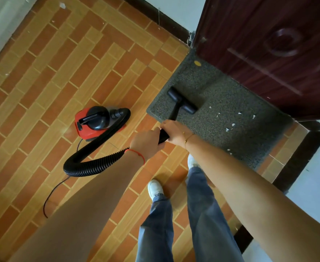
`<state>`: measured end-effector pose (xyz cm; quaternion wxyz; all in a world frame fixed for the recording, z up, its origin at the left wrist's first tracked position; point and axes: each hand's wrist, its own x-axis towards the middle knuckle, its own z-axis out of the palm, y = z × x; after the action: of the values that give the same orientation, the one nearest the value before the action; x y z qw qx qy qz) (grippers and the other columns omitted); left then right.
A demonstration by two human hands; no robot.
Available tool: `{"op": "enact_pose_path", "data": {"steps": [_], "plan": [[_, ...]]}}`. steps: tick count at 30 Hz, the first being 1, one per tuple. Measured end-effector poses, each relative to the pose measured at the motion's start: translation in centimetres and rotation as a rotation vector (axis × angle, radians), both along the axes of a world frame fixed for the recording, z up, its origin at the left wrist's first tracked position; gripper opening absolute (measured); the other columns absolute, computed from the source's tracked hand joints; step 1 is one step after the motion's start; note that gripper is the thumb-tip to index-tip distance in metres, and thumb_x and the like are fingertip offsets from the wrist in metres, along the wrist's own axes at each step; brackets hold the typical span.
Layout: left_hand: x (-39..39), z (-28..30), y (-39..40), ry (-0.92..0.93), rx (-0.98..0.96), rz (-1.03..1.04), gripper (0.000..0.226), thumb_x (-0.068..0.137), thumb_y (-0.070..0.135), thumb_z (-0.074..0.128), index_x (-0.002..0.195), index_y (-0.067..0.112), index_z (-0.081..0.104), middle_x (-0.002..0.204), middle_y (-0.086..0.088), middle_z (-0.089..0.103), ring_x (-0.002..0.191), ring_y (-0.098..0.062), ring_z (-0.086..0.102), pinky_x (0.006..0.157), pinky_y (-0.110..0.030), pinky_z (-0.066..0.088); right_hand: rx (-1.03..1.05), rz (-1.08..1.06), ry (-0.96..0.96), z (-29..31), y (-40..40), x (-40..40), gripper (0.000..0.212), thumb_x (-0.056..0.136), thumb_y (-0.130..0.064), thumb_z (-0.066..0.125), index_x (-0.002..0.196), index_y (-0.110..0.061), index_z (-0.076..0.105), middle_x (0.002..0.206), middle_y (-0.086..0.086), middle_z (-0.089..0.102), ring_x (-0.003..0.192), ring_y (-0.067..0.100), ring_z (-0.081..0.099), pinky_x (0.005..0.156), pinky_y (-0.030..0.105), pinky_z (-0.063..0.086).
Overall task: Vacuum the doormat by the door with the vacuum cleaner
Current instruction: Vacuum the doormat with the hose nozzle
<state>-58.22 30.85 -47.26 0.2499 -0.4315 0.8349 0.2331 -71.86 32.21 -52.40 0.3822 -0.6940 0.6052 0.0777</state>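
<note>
Floor (57,76): orange and tan brick-pattern tiles, covering most of the view.
Door (268,59): dark maroon, panelled, standing open over the far edge of the mat.
Doormat (231,103): grey, speckled, flat on the floor at the threshold beside the door; a yellow oval mark (197,63) lies near its far corner.
Legs: blue jeans (208,214) and white shoes (155,187) on the tiles, just short of the mat's near edge.
Vacuum cleaner (94,121): red and black canister on the tiles to the left of the mat, apart from it.
Hose (96,163): black, ribbed, looping from the canister across the floor to the hands.
Power cord (51,193): thin, black, trailing over the tiles from the canister.
Wand (175,112): black tube slanting from the hands down to the nozzle.
Nozzle (181,100): black T-shaped head resting on the mat, near its left end.
Left hand (146,142): fingers curled round the wand's rear end where the hose joins; red string on the wrist.
Right hand (174,132): fingers wrapped round the wand just ahead of the left hand; thin gold bracelet on the wrist.
Paper scraps (232,124): small white flecks scattered on the mat to the right of the nozzle.
</note>
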Motion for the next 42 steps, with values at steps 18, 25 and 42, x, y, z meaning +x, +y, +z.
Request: {"op": "enact_pose_path", "data": {"steps": [18, 25, 42], "plan": [[-21.8, -1.2, -8.4, 0.070, 0.028, 0.135, 0.031, 0.095, 0.041, 0.049, 0.106, 0.012, 0.052, 0.073, 0.002, 0.052, 0.070, -0.023, 0.062, 0.058, -0.032, 0.048, -0.002, 0.068, 0.033, -0.8, -9.5, -21.6, 0.016, 0.088, -0.003, 0.057, 0.102, -0.013, 0.058, 0.110, 0.004, 0.060, 0.098, 0.022, 0.062, 0.073, 0.030, 0.045], [-25.6, -1.5, -9.4, 0.088, 0.027, 0.142, 0.033, 0.095, 0.043, 0.048, 0.105, 0.011, 0.051, 0.077, 0.000, 0.055, 0.072, -0.023, 0.064, 0.061, -0.034, 0.053, 0.033, 0.063, 0.029, -0.9, -10.8, -25.4, 0.014, 0.088, -0.004, 0.056, 0.098, -0.014, 0.058, 0.108, 0.004, 0.061, 0.096, 0.023, 0.063, 0.085, 0.043, 0.053], [-20.6, 0.0, -4.1, 0.048, 0.046, 0.053, 0.031, 0.094, 0.043, 0.048, 0.103, 0.014, 0.052, 0.065, 0.005, 0.048, 0.057, -0.016, 0.053, 0.050, -0.027, 0.041, 0.036, 0.027, 0.039, 1.1, -4.3, -20.5, 0.020, 0.088, -0.009, 0.060, 0.107, -0.014, 0.058, 0.115, 0.003, 0.062, 0.102, 0.025, 0.065, 0.078, 0.034, 0.050]]}}
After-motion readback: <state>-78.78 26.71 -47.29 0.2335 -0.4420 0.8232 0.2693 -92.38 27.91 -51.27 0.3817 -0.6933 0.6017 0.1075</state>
